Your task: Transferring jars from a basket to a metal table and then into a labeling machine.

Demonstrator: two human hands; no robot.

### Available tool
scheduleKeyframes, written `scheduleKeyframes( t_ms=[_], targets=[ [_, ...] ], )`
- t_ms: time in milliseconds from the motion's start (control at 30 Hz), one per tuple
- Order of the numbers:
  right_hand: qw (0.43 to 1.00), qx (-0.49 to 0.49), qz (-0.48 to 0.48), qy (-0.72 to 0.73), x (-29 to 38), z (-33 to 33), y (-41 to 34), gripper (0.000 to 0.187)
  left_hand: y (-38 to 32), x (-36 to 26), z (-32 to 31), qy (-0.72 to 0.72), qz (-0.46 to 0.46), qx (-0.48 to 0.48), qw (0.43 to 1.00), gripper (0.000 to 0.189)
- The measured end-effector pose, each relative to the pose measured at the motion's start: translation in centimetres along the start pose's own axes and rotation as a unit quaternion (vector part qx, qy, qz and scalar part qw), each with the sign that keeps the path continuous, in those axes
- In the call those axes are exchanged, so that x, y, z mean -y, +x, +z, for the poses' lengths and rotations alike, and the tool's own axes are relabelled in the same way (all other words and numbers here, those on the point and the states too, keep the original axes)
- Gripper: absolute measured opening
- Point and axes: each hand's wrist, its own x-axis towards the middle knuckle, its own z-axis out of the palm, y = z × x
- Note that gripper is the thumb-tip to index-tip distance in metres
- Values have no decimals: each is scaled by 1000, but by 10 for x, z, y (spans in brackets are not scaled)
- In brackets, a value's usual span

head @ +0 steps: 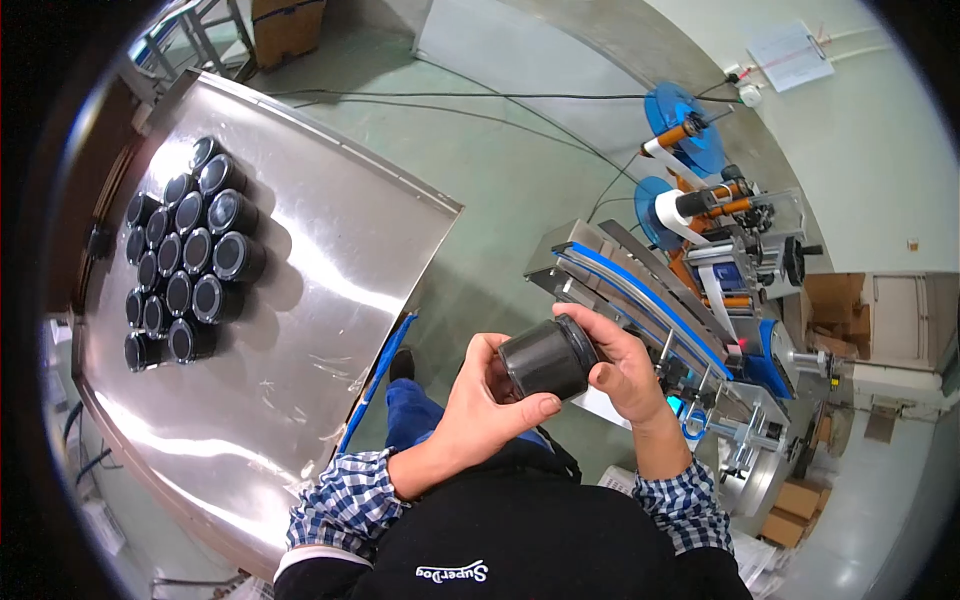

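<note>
A dark, glossy jar with a black lid (pixel 541 361) is held between both hands in front of the body, lying on its side with its lid towards the right. My left hand (pixel 491 412) wraps the base end, thumb along the lower side. The fingers and thumb of my right hand (pixel 619 364) grip the rim of the lid. To the left, several similar black-lidded jars (pixel 196 251) stand in close rows on a stainless steel table (pixel 337 202).
At the right stands a labelling machine with a blue-edged conveyor (pixel 645 300), blue reel discs (pixel 679 127) and a white label web (pixel 716 300). Black cables (pixel 480 95) cross above the floor. Cardboard boxes (pixel 796 510) are stacked at the lower right. Blue edging (pixel 379 382) runs along the table's near side.
</note>
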Motion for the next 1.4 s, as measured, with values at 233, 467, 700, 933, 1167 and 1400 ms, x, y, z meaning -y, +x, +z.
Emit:
scheduleKeyframes(
  t_ms=[233,467,700,933,1167,1400],
  targets=[
    [993,80,-23,-87,-10,21,50,75,-13,3,-22,-45,-7,-90,995,70],
    [978,152,-1,-141,-24,53,92,76,-24,-1,-52,-76,21,-160,984,69],
    [976,156,13,-154,-39,71,109,80,-24,-2,-72,-76,27,-190,979,71],
    [979,145,23,-144,-48,71,118,82,-17,-7,-84,-56,2,-187,981,76],
    [976,152,4,-155,-38,72,121,76,-16,-16,-92,18,-6,-160,987,78],
    [889,194,-186,-371,4,96,113,71,-24,-33,-123,305,114,-60,944,81]
  ],
)
